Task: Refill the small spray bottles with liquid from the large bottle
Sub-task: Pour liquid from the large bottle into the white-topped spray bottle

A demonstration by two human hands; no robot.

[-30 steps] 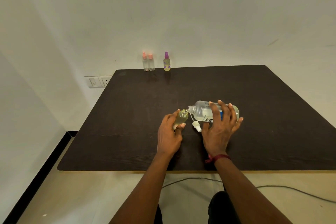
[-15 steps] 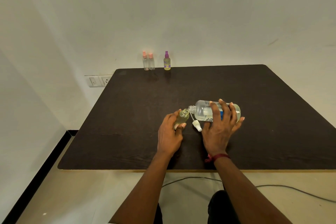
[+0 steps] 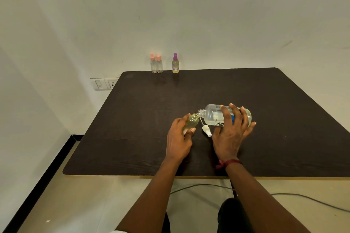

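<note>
head view, change: over the last second i see almost nothing move. the large bottle (image 3: 214,116) stays tipped on its side with its open neck at the mouth of the small bottle (image 3: 191,122), and both hands keep their places.
head view, meaning: i judge the pour is still running or close to ending. the small bottle looks yellowish most of the way up, but i cannot make out a stream or a rising level.
head view, left hand: the left hand (image 3: 179,138) grasps the small bottle, thumb on one side and fingers curled round the other. it leans the open mouth up and right toward the large neck.
head view, right hand: the right hand (image 3: 230,134) wraps over the large bottle from the near side, fingers spread across its label, holding it roughly level. a red band (image 3: 230,162) sits on the wrist.
head view, where things are: both bottles hang just above the middle of the table (image 3: 284,128). i cannot tell if the two mouths touch or only meet closely. the white spray cap (image 3: 206,131) lies on the table between the hands.
head view, still to do: two pink-capped bottles (image 3: 156,63) stand at the far edge and look clear. the purple-capped bottle (image 3: 175,63) near them looks yellowish already.
head view, risk: i judge the narrow mouths leave little room, so a small slip would spill.
</note>
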